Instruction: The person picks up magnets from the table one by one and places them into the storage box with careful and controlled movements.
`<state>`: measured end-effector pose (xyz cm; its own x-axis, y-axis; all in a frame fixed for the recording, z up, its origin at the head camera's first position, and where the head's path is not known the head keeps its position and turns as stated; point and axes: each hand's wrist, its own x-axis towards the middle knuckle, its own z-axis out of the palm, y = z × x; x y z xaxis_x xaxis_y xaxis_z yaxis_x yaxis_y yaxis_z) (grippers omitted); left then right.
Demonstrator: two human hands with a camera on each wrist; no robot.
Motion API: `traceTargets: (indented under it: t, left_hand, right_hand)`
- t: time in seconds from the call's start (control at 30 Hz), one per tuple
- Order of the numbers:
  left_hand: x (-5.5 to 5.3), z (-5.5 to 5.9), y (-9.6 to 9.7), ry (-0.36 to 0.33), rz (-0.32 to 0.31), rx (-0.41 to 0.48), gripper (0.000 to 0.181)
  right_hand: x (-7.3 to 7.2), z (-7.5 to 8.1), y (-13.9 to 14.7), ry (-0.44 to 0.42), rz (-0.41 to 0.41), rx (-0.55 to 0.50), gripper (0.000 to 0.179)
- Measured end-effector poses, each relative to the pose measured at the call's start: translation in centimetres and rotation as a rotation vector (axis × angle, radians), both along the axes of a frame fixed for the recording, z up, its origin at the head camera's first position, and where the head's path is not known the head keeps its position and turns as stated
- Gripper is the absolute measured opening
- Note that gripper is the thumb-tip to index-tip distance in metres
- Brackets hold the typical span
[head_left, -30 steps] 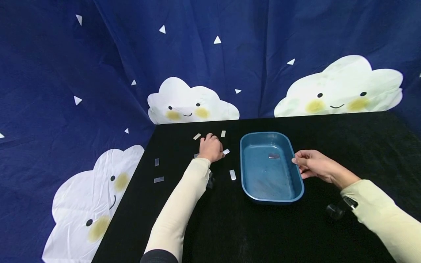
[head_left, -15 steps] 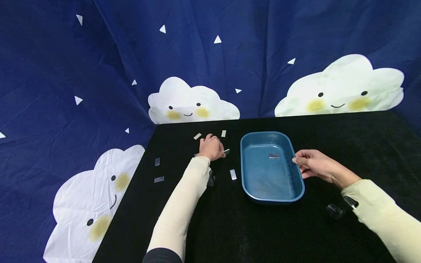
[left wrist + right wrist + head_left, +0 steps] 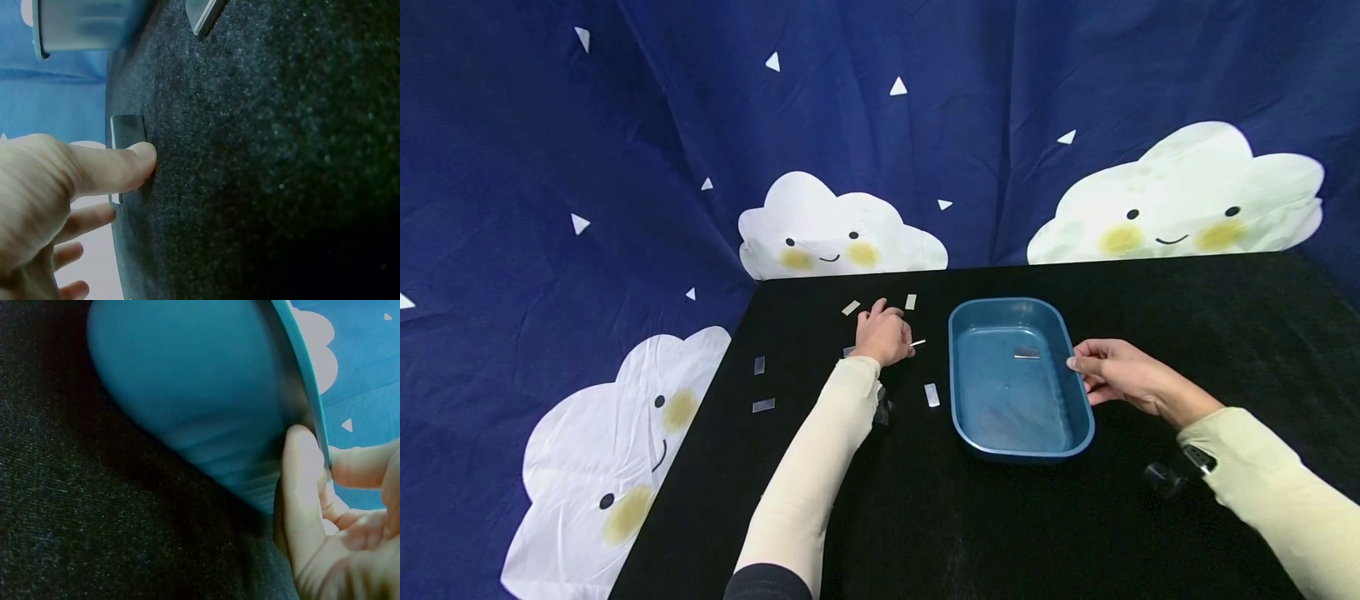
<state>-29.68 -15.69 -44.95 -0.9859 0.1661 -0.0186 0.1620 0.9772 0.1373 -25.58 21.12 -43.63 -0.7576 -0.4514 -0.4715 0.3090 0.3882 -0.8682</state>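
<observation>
My left hand [image 3: 882, 337] pinches a small flat rectangular piece [image 3: 127, 130] between thumb and index finger; it looks tilted on edge, just above or on the black cloth. In the head view its light edge sticks out to the right of the fingers. My right hand [image 3: 1123, 379] grips the right rim of a blue plastic tub [image 3: 956, 392], thumb on the inner side and fingers outside. In the right wrist view the tub's outer wall [image 3: 200, 381] fills the upper part. One similar rectangular piece [image 3: 1027, 353] lies inside the tub.
Several more flat pieces lie on the black cloth [image 3: 910, 517]: one left of the tub [image 3: 932, 395], others farther back and left, one partly hidden behind my left wrist [image 3: 848, 352]. A blue curtain [image 3: 970, 100] with cloud prints rises behind and to the left.
The piece at my left fingertips has turned from lying flat to showing mostly its thin edge. My right hand and the tub have stayed in place.
</observation>
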Motion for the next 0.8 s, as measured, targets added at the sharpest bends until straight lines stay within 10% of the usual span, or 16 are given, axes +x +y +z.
traceTargets:
  t: [0.47, 0.8]
  left_hand:
    - [-0.3, 0.7, -0.6, 0.030, -0.030, 0.036, 0.019]
    - [-0.2, 4.1, -0.4, 0.123, -0.076, 0.168, 0.018]
  right_hand:
    - [0.0, -0.1, 0.0, 0.001, -0.001, 0.012, 0.025]
    - [0.0, 0.2, 0.0, 0.000, 0.004, 0.016, 0.026]
